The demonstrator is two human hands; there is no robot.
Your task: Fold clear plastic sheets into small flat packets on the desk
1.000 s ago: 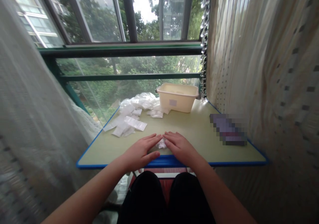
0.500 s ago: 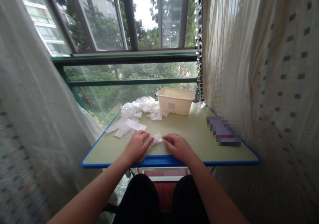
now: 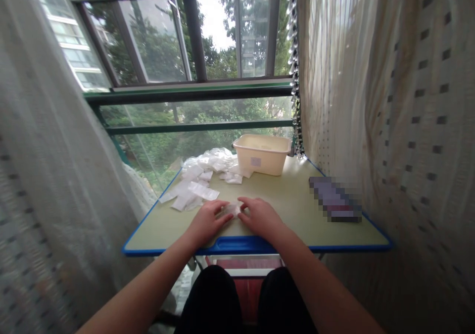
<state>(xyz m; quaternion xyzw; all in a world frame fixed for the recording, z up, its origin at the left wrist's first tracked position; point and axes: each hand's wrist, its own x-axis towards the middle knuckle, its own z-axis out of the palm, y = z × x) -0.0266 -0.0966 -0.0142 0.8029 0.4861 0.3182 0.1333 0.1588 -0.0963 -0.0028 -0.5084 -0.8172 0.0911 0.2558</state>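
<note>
A small, crumpled white plastic packet lies on the table near its front edge, between my two hands. My left hand holds its left side, thumb and forefinger curled around that end. From the right, my right hand grips the other side with bent fingers and thumb. The fingers cover part of the packet, so its full shape is hidden. Beyond my left hand lie flat white packets, some overlapping, in front of a heap of clear and white plastic packets.
A cream plastic bin with a small label stands at the back of the blue-edged table. A blurred-out flat dark object lies at the right. Curtains hang on both sides, with a window behind.
Both hands have drawn closer together around the small packet, and my right fingers now reach over its edge. The view has tilted slightly upward.
</note>
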